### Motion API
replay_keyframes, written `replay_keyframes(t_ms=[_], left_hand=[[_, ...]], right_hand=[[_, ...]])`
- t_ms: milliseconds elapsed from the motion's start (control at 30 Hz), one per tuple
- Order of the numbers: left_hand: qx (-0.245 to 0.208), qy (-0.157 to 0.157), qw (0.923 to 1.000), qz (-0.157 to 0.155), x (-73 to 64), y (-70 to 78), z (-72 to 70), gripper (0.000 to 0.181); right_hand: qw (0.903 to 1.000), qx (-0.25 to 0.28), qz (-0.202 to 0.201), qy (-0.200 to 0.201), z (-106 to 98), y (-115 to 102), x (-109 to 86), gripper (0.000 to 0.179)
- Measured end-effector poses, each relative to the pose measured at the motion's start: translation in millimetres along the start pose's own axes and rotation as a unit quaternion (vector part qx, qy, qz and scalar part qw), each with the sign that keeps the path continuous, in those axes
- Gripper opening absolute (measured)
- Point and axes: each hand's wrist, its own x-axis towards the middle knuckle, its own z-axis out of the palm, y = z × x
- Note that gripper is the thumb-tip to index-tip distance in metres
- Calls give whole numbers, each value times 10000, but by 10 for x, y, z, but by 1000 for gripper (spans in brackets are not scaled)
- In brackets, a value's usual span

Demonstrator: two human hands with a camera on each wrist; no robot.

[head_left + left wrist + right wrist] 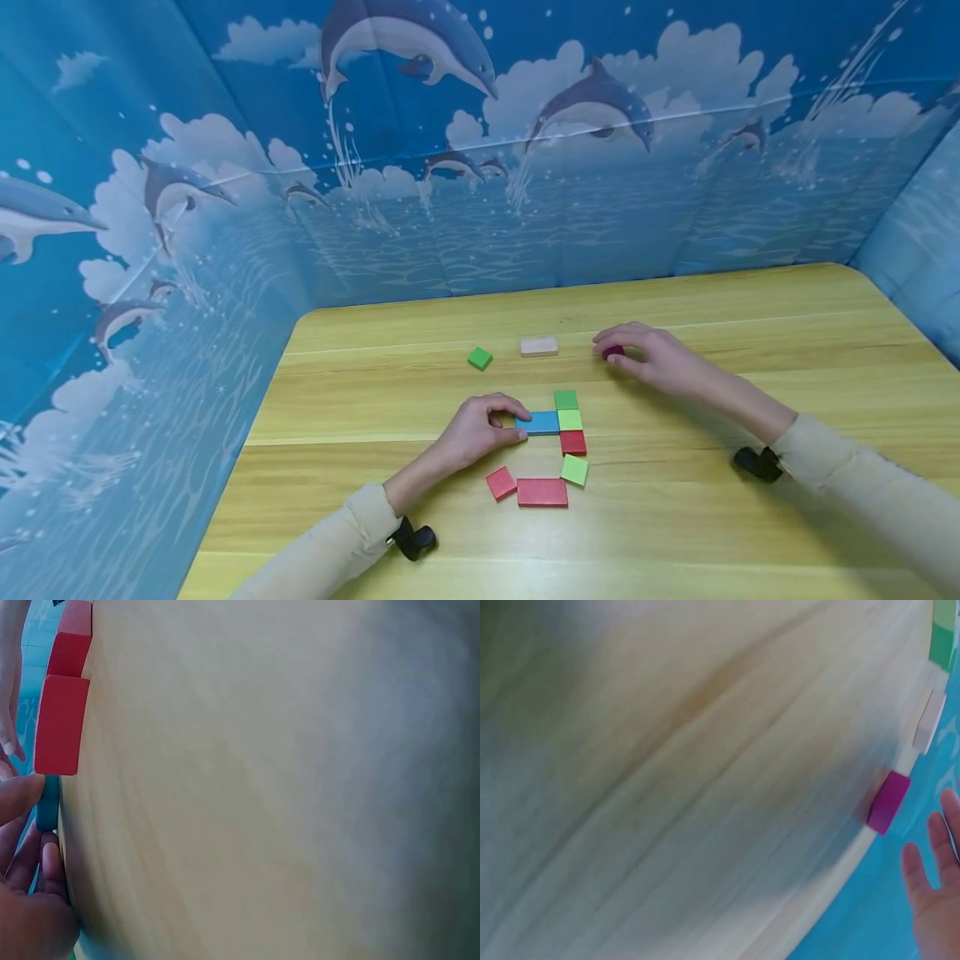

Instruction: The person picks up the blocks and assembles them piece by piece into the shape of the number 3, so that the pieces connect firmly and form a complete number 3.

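My left hand [480, 429] pinches the left end of a flat blue rectangular block [542, 423] between thumb and fingers. That block's right end meets a column of small square tiles: green [566, 400] on top, lime [570, 419] in the middle, red [573, 442] below. In the left wrist view, the thumb touches the blue block [48, 804]. Farther back, my right hand [652, 358] hovers by a small purple block [612, 352], partly hidden by the fingers in the head view. Seen from the right wrist, the fingers are spread and apart from the purple block [889, 802].
Nearest me lie a tilted lime tile [574, 470], a red rectangular block [542, 492] and a tilted red square tile [501, 482]. Toward the back sit a green tile [480, 358] and a pale pinkish block [539, 347]. A dolphin-printed curtain [510, 233] borders the wooden table [712, 542].
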Motion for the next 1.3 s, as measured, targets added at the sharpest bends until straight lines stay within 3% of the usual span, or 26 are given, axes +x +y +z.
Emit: replay_keyframes(t_ms=[300,733,1300], left_hand=[[38,36,10000,68,-2,-19,11,16],[11,60,9999,115,-7,-35,20,16],[-23,53,10000,74,6,-38,23,18]], right_hand=[[9986,-197,262,-423,-77,184,32,30],[9941,158,842,-663,-93,313,64,32],[9943,188,804,-676,-32,248,52,32]])
